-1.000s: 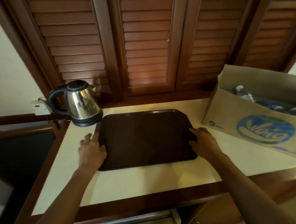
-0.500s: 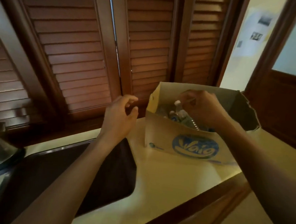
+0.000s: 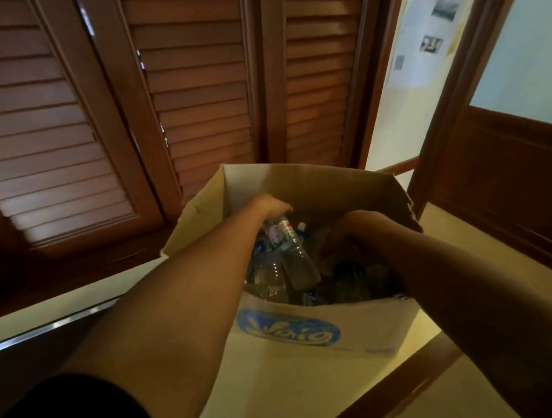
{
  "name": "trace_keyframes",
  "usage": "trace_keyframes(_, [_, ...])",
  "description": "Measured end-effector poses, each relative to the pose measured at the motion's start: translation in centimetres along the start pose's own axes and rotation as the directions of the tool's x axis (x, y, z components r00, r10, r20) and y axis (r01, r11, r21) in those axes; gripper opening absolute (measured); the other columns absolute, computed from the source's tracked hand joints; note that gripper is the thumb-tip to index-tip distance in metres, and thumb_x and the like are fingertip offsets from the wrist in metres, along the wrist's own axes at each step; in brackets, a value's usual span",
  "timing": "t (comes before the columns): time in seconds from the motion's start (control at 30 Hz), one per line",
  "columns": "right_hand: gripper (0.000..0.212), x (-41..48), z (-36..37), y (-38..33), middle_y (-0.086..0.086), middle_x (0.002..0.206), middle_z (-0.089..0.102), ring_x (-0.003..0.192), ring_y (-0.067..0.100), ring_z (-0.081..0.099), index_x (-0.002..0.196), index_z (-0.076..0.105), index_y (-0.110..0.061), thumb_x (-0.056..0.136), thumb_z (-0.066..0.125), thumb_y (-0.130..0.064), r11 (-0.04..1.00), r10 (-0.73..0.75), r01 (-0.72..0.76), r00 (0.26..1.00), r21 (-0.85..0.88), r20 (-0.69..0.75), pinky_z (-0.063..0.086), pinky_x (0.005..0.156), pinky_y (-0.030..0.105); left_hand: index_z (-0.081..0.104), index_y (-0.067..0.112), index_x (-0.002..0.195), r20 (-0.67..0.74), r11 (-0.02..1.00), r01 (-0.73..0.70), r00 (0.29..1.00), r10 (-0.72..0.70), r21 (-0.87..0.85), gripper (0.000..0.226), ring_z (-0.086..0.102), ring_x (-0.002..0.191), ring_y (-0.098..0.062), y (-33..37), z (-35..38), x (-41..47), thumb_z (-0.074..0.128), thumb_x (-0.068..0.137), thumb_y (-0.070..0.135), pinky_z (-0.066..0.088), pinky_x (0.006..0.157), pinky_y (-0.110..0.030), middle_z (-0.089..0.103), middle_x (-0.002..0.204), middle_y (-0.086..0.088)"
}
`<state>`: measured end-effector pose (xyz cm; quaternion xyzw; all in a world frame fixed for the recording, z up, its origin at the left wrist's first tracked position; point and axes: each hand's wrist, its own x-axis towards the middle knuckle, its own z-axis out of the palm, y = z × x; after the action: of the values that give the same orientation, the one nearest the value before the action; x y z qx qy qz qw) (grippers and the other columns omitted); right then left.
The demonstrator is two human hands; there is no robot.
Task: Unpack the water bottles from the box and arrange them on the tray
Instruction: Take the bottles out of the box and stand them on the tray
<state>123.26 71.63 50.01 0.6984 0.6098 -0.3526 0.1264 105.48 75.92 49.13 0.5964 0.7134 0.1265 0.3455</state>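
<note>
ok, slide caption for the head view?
Both hands inside the cardboard box; left hand grips a water bottle.

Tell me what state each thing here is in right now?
Cardboard box: open, upright, still full of bottles.
Water bottle: tilted, gripped at its top.
Left hand: in the box, closed on that bottle.
Right hand: in the box, grip unclear.
Tray: only part visible, bare.

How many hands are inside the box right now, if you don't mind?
2: the left hand at the box's back left, on a bottle; the right hand at its right.
</note>
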Motion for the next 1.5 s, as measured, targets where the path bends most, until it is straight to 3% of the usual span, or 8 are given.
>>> trace_keyframes(0.1, [0.058,0.3,0.1,-0.3,0.007,0.11,0.058,0.114,0.03,0.057,0.137,0.053,-0.01,0.089,0.076,-0.035,0.968,0.015,-0.008,0.999,-0.253,0.029,0.048,0.102,0.042,0.05,0.013,0.138,0.064,0.997,0.05,0.997,-0.046,-0.053,0.058,0.058,0.119,-0.035,-0.9,2.3,1.6,0.07,0.092,0.043,0.047,0.082,-0.037,0.056,0.125,-0.009])
trace_keyframes(0.33, [0.06,1.5,-0.8,-0.4,0.006,0.112,0.064,0.103,0.028,0.066,0.13,0.058,-0.01,0.083,0.08,-0.038,0.972,-0.072,0.072,0.997,-0.224,0.008,0.055,0.091,0.04,0.064,0.011,0.12,0.124,0.974,0.13,0.986,-0.108,-0.184,0.044,0.069,0.084,-0.024,-1.7,0.8,1.8,0.078,0.086,0.035,0.055,0.055,-0.031,0.069,0.103,-0.012])
trace_keyframes(0.47, [0.051,-0.6,-2.1,-0.2,0.001,0.094,0.061,0.088,0.02,0.062,0.123,0.062,-0.011,0.083,0.081,-0.036,0.949,-0.254,0.187,0.93,-0.254,-0.265,0.052,0.081,0.035,0.065,0.015,0.12,-0.026,0.951,-0.089,0.996,0.085,-0.296,0.05,0.07,0.096,-0.023,-1.9,-1.2,-0.4,0.087,0.077,0.028,0.061,0.084,-0.041,0.071,0.111,-0.006])
trace_keyframes(0.6, [0.058,-4.4,-2.9,-0.9,0.005,0.102,0.062,0.095,0.026,0.065,0.123,0.054,-0.01,0.077,0.084,-0.029,0.898,-0.43,0.386,0.675,-0.21,-0.599,0.05,0.072,0.033,0.065,0.019,0.127,-0.209,0.868,-0.305,0.948,0.239,-0.393,0.063,0.069,0.105,-0.017,-2.9,-5.9,-4.8,0.09,0.071,0.032,0.056,0.082,-0.032,0.072,0.117,0.002])
trace_keyframes(0.77, [0.063,-11.2,-3.9,-6.3,-0.008,0.11,0.059,0.093,0.007,0.059,0.139,0.045,-0.023,0.086,0.079,-0.025,0.742,-0.453,0.664,0.392,-0.094,-0.801,0.043,0.066,0.017,0.073,0.01,0.12,-0.501,0.657,-0.557,0.811,0.3,-0.508,0.054,0.076,0.097,-0.013,-7.1,-14.0,-12.6,0.092,0.07,0.018,0.061,0.087,-0.033,0.079,0.105,0.0])
trace_keyframes(0.93, [0.073,-16.9,-1.9,-13.6,-0.01,0.118,0.064,0.104,0.004,0.063,0.145,0.045,-0.021,0.081,0.081,-0.028,0.571,-0.484,0.803,0.165,-0.168,-0.859,0.052,0.077,0.021,0.073,0.01,0.12,-0.659,0.626,-0.64,0.708,0.253,-0.446,0.047,0.076,0.101,-0.017,-13.6,-21.1,-20.4,0.088,0.076,0.015,0.061,0.088,-0.032,0.078,0.111,-0.003])
trace_keyframes(1.13, [0.08,-20.3,7.6,-25.1,-0.004,0.11,0.073,0.099,0.004,0.072,0.141,0.046,-0.02,0.074,0.088,-0.011,0.311,-0.689,0.95,0.247,0.029,-0.681,0.059,0.086,0.026,0.072,0.019,0.119,-0.711,0.793,-0.52,0.683,0.164,-0.317,0.045,0.075,0.091,-0.003,-25.8,-25.8,-28.9,0.087,0.077,0.016,0.06,0.073,-0.018,0.077,0.108,0.005])
trace_keyframes(1.5, [0.09,-14.2,27.9,-41.8,0.0,0.133,0.06,0.118,0.014,0.058,0.149,0.04,-0.025,0.074,0.086,-0.008,0.352,-0.873,0.934,0.304,-0.061,-0.38,0.051,0.092,0.025,0.069,0.023,0.111,-0.794,0.972,-0.076,0.593,-0.135,-0.222,0.054,0.07,0.088,-0.014,-49.6,-24.4,-28.7,0.093,0.064,0.035,0.058,0.074,-0.03,0.073,0.097,0.008])
